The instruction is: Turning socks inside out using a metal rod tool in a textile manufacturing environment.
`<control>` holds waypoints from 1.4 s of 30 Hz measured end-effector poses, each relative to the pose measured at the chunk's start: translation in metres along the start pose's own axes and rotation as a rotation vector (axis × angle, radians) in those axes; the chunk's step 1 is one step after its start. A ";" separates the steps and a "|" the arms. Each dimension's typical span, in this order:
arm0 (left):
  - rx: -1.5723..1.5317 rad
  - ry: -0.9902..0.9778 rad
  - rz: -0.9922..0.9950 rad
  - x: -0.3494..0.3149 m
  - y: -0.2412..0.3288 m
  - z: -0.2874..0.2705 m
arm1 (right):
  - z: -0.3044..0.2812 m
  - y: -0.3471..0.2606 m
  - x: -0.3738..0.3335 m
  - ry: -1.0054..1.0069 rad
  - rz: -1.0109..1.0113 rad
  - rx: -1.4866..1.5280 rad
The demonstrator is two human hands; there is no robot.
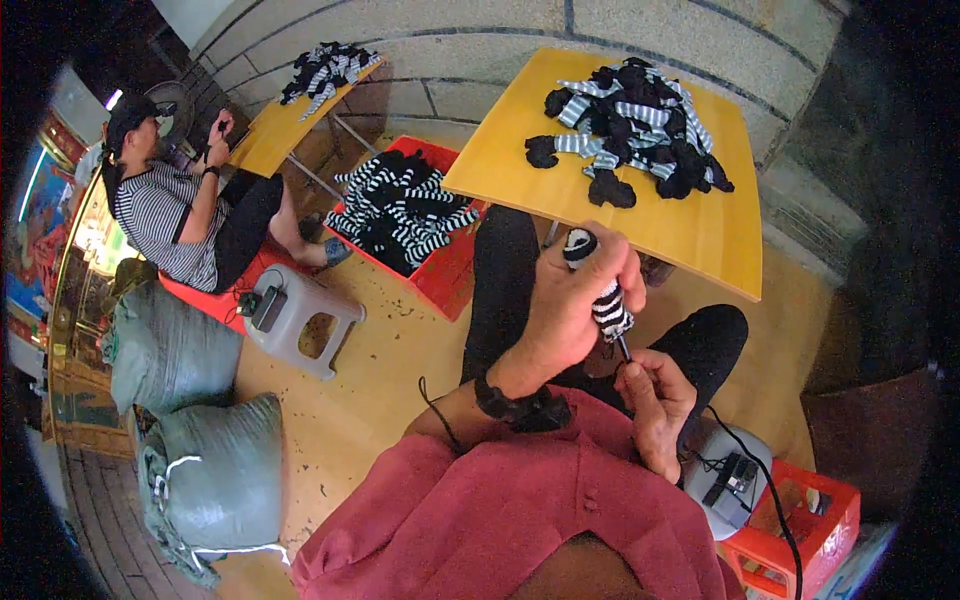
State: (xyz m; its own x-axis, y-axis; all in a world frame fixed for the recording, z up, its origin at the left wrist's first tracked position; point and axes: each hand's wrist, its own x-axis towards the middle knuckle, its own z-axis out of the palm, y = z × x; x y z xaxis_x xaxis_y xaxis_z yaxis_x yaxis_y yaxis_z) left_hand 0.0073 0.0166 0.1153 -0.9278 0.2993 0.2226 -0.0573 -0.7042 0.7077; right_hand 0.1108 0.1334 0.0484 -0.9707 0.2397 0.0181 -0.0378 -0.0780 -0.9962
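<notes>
My left hand [585,300] is closed around a small black-and-white striped knit tube [611,310], sock-like, its rounded dark end with a white ring poking out above my thumb. A thin dark rod [625,348] meets the tube's lower end. My right hand [656,405] pinches that rod between thumb and fingers, just below the knit. How deep the rod goes inside is hidden. Both hands are over my lap, at the near edge of a yellow table [500,165]. On it lies a heap of similar striped knit pieces [640,125] with black ends.
A red crate [440,285] of striped knit pieces stands left of the table. Further left a person [170,205] sits by another yellow table [268,140]. A grey stool [310,325] and stuffed sacks [225,480] are at left; a red plastic stool [815,530] and a black cable [770,480] at right.
</notes>
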 end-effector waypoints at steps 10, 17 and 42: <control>-0.306 -0.150 -0.180 0.016 0.032 -0.015 | -0.006 0.009 -0.004 0.122 -0.543 -0.465; -0.264 -0.203 -0.217 0.004 0.017 -0.006 | -0.006 0.018 -0.007 0.152 -0.538 -0.430; -0.258 -0.171 0.030 0.004 0.038 -0.003 | 0.002 0.003 -0.011 0.099 -0.425 -0.368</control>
State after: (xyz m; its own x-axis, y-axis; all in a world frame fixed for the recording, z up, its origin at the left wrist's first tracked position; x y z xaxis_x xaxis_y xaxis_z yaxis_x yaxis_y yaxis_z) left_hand 0.0003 -0.0114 0.1410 -0.8562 0.3644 0.3662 -0.1428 -0.8482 0.5101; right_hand 0.1205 0.1291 0.0451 -0.8607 0.2671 0.4334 -0.3180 0.3828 -0.8674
